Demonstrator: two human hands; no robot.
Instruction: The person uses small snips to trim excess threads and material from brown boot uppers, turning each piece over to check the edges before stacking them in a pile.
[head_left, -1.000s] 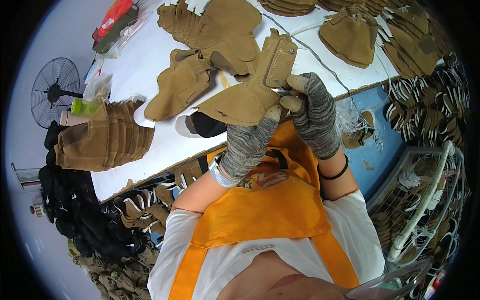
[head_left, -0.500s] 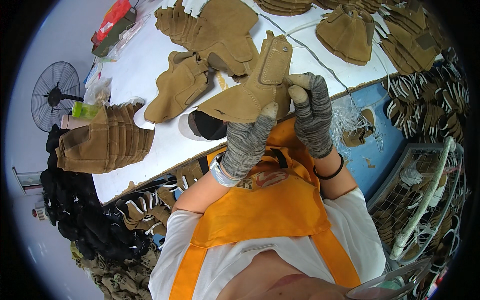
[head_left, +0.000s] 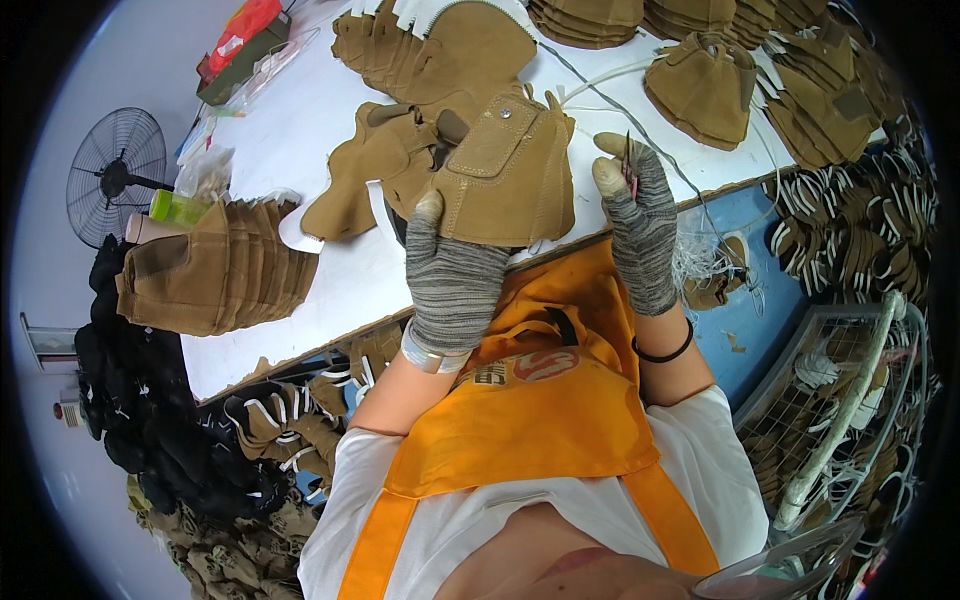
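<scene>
A brown suede boot upper [head_left: 510,185] with a stitched flap and a metal snap leans over the table's near edge. My left hand [head_left: 455,275], in a grey striped glove with pale fingertips, grips its lower left, thumb on the front and the other fingers hidden behind. To the right, apart from the upper, my right hand [head_left: 638,225] wears a matching glove. It holds a small, dark, pointed tool [head_left: 630,165] that looks like thread snips, partly hidden by the fingers. Another brown upper [head_left: 365,175] lies just left of the held one.
Stacked brown uppers [head_left: 215,270] stand at the table's left, with more piles [head_left: 700,90] at the back right. A grey cord [head_left: 650,125] crosses the white tabletop [head_left: 265,345]. At the right are a wire basket [head_left: 830,400] and loose thread [head_left: 700,240]; a fan [head_left: 115,180] stands far left.
The held upper has turned, its flap now tilted and its front facing me. My left hand has shifted left; my right hand has moved away from the upper, and its pointed tool now shows.
</scene>
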